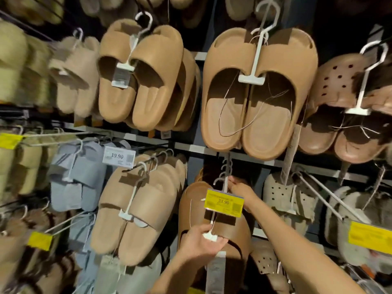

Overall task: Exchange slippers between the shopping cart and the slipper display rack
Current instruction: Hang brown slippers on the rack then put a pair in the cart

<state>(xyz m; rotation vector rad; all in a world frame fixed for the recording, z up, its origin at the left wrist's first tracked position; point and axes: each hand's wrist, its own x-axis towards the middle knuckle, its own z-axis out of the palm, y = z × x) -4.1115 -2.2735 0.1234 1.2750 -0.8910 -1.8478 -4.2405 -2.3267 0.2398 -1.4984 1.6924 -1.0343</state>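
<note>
Head view: left hand [206,240] grips the lower clip of the white hanger carrying the brown slippers [214,225], which hang at the lower middle of the display rack [191,145], behind the yellow price tag [224,202]. Right hand [238,187] pinches the hanger's hook [221,180] at the rack peg. Cannot tell if the hook is going on or coming off. Judgement: steady the pair from below, steer the hook with the right fingers clear of neighbouring hooks and the tag. Cart not in view

Slipper-hung display rack [191,147]
</note>
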